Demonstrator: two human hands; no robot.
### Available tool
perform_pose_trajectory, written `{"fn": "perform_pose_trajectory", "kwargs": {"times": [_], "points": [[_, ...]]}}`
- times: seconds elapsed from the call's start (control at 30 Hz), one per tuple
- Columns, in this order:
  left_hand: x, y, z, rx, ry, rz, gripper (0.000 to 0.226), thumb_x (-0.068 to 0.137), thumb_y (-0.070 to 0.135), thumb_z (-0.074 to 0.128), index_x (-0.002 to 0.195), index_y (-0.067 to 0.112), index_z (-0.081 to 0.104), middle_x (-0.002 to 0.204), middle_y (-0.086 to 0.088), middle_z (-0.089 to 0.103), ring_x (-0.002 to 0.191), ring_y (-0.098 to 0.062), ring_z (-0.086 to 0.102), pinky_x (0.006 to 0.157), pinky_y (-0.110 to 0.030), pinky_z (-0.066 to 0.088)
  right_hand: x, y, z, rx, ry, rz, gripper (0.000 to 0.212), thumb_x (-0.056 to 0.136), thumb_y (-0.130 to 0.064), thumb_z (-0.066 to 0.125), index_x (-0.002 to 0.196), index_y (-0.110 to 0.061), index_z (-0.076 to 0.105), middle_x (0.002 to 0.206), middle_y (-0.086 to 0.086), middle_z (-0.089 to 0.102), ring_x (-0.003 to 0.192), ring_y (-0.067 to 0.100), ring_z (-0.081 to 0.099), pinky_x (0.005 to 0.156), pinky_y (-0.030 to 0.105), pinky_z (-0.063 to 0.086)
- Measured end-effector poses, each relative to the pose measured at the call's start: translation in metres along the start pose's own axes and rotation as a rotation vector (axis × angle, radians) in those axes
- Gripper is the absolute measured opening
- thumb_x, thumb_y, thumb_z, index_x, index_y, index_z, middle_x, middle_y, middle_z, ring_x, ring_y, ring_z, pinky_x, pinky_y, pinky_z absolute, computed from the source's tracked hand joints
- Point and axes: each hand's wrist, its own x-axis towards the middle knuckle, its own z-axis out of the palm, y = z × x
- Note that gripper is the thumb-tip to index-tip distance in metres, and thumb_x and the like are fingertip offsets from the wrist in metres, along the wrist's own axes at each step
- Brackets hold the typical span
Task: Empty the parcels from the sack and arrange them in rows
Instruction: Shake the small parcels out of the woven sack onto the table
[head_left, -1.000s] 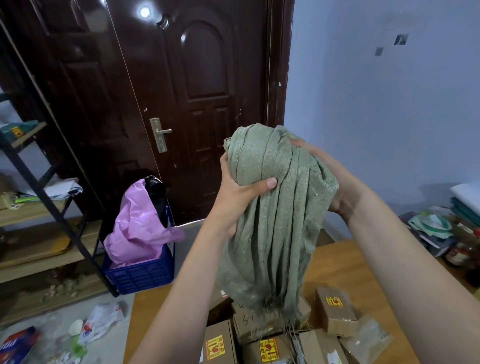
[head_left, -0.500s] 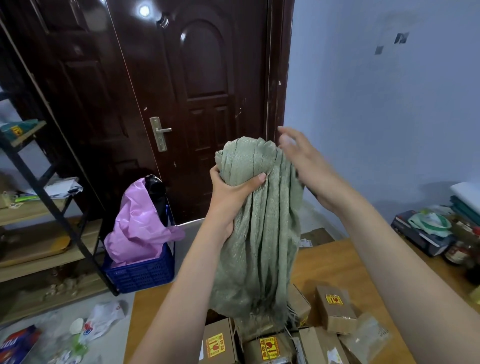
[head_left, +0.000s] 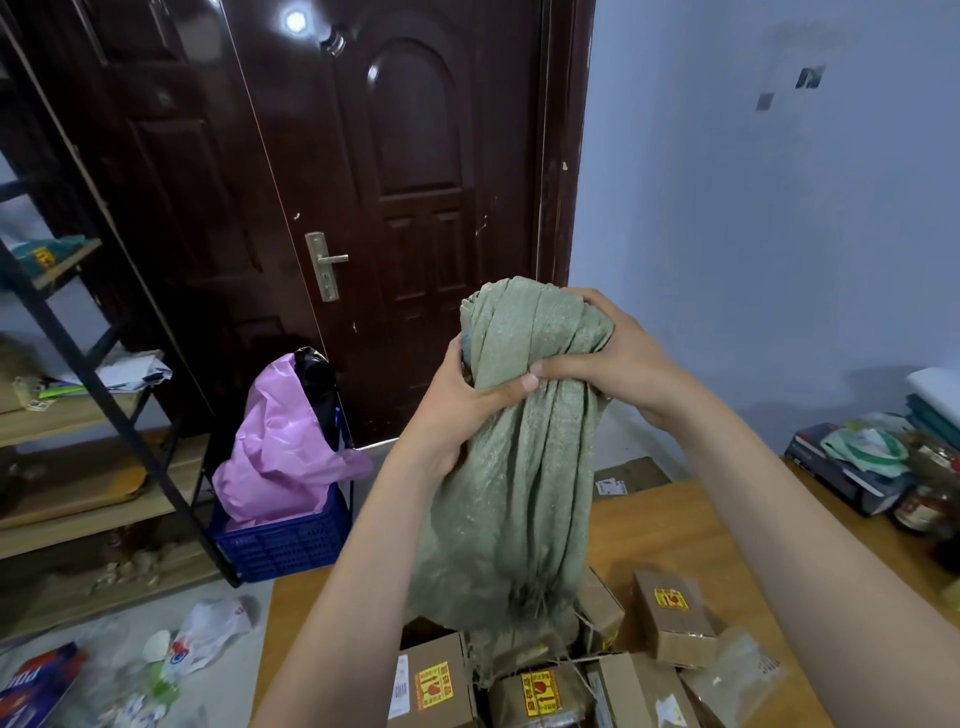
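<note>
The right hand (head_left: 618, 364), half a second ago lifted off with fingers spread, now grips the bunched sack (head_left: 514, 457) again opposite the left hand (head_left: 457, 410), which also clutches it. The sack hangs below both hands over parcels (head_left: 670, 618) heaped on the surface (head_left: 649, 525).

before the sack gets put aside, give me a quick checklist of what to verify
1. Left hand grips the sack: ok.
2. Right hand grips the bunched top, fingers curled round it: ok.
3. Sack fully emptied: cannot tell; it hangs limp, but its inside is hidden.
4. Parcels out on the table: ok.
5. Parcels arranged in rows: not ok, they lie in a jumbled pile.
6. Sack's frayed end clear of the parcels: not ok, it drapes onto them.
</note>
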Motion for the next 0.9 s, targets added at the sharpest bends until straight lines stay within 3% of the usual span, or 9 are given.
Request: {"fn": "perform_pose_trajectory", "kwargs": {"times": [0.07, 0.2, 0.37, 0.5, 0.9], "points": [[-0.001, -0.002, -0.001, 0.026, -0.037, 0.022, 0.097, 0.058, 0.025, 0.093, 0.136, 0.045, 0.038, 0.129, 0.008, 0.062, 0.117, -0.008, 0.062, 0.097, -0.033, 0.054, 0.001, -0.002, -0.002, 0.067, 0.050, 0.027, 0.066, 0.068, -0.013, 0.089, 0.123, -0.031, 0.059, 0.107, -0.008, 0.072, 0.095, 0.003, 0.070, 0.082, 0.029, 0.057], [-0.002, -0.005, 0.001, 0.083, -0.125, 0.098, 0.119, 0.064, 0.014, 0.091, 0.151, 0.046, 0.015, 0.137, 0.014, 0.053, 0.121, 0.001, 0.057, 0.093, -0.022, 0.053, 0.002, -0.008, -0.005, 0.147, 0.111, 0.081, 0.059, 0.068, -0.016, 0.088, 0.119, -0.030, 0.062, 0.103, -0.009, 0.074, 0.094, 0.009, 0.072, 0.074, 0.034, 0.058], [-0.003, -0.003, 0.007, 0.055, -0.106, 0.141, 0.130, 0.063, 0.021, 0.093, 0.150, 0.051, 0.001, 0.147, 0.012, 0.043, 0.130, -0.004, 0.050, 0.108, -0.040, 0.045, 0.001, -0.019, -0.007, 0.264, 0.117, 0.108, 0.057, 0.069, -0.017, 0.086, 0.120, -0.022, 0.064, 0.108, -0.001, 0.075, 0.098, 0.016, 0.073, 0.086, 0.045, 0.060], [-0.002, 0.009, 0.011, -0.007, -0.071, 0.199, 0.122, 0.069, 0.016, 0.088, 0.151, 0.046, 0.003, 0.143, 0.010, 0.045, 0.126, -0.003, 0.055, 0.102, -0.032, 0.050, 0.001, -0.032, -0.008, 0.353, 0.126, 0.072, 0.056, 0.070, -0.016, 0.084, 0.122, -0.016, 0.064, 0.109, 0.003, 0.075, 0.100, 0.021, 0.073, 0.090, 0.046, 0.058], [0.000, 0.022, 0.012, -0.016, -0.047, 0.230, 0.116, 0.060, 0.035, 0.088, 0.150, 0.039, 0.016, 0.140, 0.008, 0.051, 0.124, -0.006, 0.057, 0.105, -0.041, 0.048, -0.002, -0.048, -0.008, 0.463, 0.108, 0.163, 0.038, 0.080, -0.018, 0.075, 0.117, -0.012, 0.069, 0.102, 0.007, 0.077, 0.093, 0.025, 0.075, 0.080, 0.039, 0.061]]}}
